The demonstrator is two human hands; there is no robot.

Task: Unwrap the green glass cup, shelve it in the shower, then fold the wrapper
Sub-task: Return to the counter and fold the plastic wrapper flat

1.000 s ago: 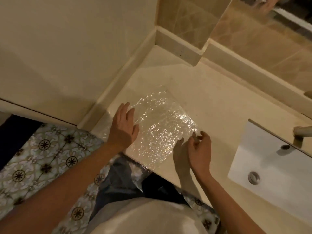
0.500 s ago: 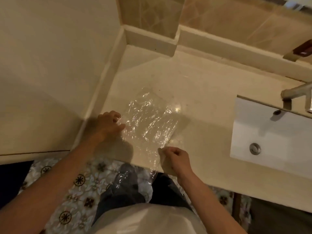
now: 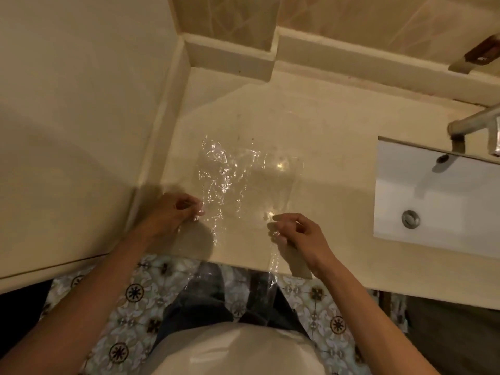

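A clear crinkled plastic wrapper [image 3: 243, 182] lies spread flat on the beige counter [image 3: 332, 190], its near end hanging over the counter's front edge. My left hand [image 3: 176, 212] pinches the wrapper's left edge close to the wall. My right hand [image 3: 295, 234] pinches its right edge near the front of the counter. The green glass cup is not in view.
A white sink basin [image 3: 438, 207] with a metal drain [image 3: 410, 218] is set into the counter at right, under a metal faucet [image 3: 476, 123]. A raised ledge [image 3: 230, 58] and tiled wall close the back. A plain wall stands at left. Patterned floor tiles [image 3: 135, 301] lie below.
Both hands slid back along the wrapper toward the counter's front edge and now pinch its side edges. The camera view shifted right, showing more of the sink.
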